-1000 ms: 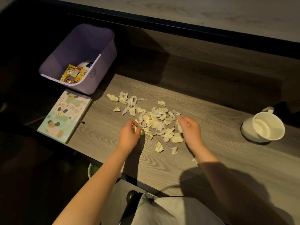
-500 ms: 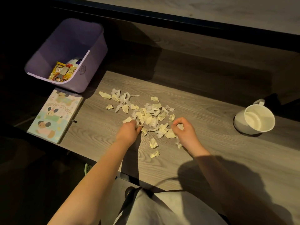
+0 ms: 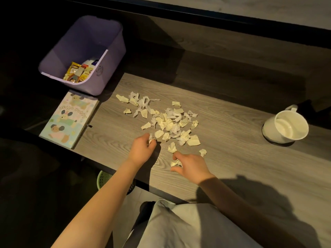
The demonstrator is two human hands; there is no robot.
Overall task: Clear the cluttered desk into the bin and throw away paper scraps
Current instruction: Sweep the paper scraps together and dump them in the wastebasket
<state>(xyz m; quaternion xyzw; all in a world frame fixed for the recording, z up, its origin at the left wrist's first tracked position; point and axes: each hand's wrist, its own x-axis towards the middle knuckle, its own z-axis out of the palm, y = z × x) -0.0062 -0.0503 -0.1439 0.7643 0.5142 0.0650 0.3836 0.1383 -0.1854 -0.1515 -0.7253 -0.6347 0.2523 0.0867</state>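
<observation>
Scraps (image 3: 170, 122) are lying in a loose heap in the middle of the tabletop (image 3: 232, 167), and both hands are working its near edge. Over the last second the right hand (image 3: 192, 167) has been drawing back from the heap's right flank toward the person. It is now sitting among the stray pieces nearest the front edge, its fingers (image 3: 179, 155) curling around a small crumpled wad. The left hand (image 3: 141, 149) has hardly been moving. It is staying at the heap's near-left corner, its fingers (image 3: 145, 136) pinching a pale piece or two.

Gathering seems to be only beginning, since each hand is holding very little and most of the heap is still spreading across the wood. The right hand appears to be sweeping up outliers first.

The scraps are looking small, torn and crumpled, pale yellow mixed with white, some twisting into thin strips. They are crowding thickest at the centre and thinning out toward the bin (image 3: 114, 51), which is standing at the far left with bright packets inside and no scraps showing. A book (image 3: 69, 119) is lying just beside the bin, and a mug (image 3: 286, 126) is sitting well apart on the right. Such light pieces are likely to be slipping from the fingers on the way out.
</observation>
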